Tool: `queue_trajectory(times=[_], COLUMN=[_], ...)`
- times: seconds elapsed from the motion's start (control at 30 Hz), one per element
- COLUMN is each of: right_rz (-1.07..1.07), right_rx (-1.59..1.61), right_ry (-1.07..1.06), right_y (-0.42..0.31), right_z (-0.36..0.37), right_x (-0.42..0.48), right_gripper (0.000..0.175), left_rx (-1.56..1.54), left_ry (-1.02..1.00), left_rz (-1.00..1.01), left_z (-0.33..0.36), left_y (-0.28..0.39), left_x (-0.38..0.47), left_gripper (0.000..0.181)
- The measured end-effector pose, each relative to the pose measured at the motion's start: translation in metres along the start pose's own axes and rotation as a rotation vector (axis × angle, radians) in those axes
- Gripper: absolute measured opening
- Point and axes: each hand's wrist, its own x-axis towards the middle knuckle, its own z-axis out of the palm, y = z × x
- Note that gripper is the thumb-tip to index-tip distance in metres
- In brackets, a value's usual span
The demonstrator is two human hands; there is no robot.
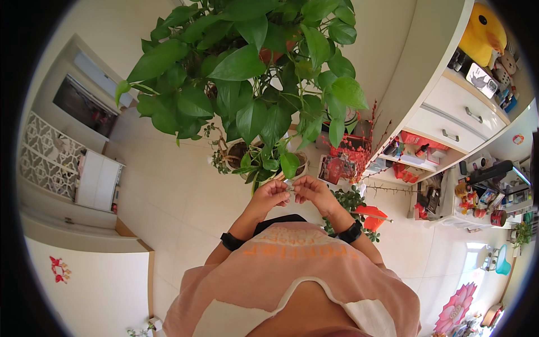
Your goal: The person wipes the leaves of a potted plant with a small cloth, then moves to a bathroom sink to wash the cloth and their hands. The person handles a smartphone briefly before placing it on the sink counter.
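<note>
My left hand (269,198) and my right hand (316,194) meet in front of my chest, fingertips pinched close together. Between them is a small pale, partly clear piece (289,185), too small and too covered by fingers to identify. Just beyond the fingers stand potted plants, among them a pale pot (301,163) and a round pot with a thick-stemmed plant (236,155). A broad green leaf (289,164) hangs directly above my fingertips. Higher up spreads a large leafy pothos (252,67), whose leaves hide much of its reddish pot (273,54).
Red-berried branches (366,145) and a red gift bag (351,158) stand right of the pots. A low plant with a red flag (371,217) is by my right forearm. White drawers (446,128) rise at right; a cluttered table (450,198) stands below them. Tiled floor (181,185) extends left.
</note>
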Motion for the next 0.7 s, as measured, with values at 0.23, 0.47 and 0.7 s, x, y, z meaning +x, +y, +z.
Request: queue_trajectory(times=[0.23, 0.47, 0.7], right_rz=[-0.084, -0.166, -0.225], right_rx=[0.041, 0.147, 0.261], right_ry=[0.111, 0.22, 0.205], right_y=[-0.013, -0.027, -0.031], right_z=[-0.014, -0.028, -0.028], right_x=[0.004, 0.007, 0.008], right_gripper=[0.017, 0.018, 0.015], left_rx=[-0.002, 0.038, 0.043], left_ry=[0.013, 0.014, 0.039], left_rz=[-0.025, -0.035, -0.03], left_z=[-0.007, -0.013, -0.012], left_y=[-0.004, -0.003, 0.002], left_x=[-0.004, -0.01, -0.016], left_gripper=[0.025, 0.022, 0.021])
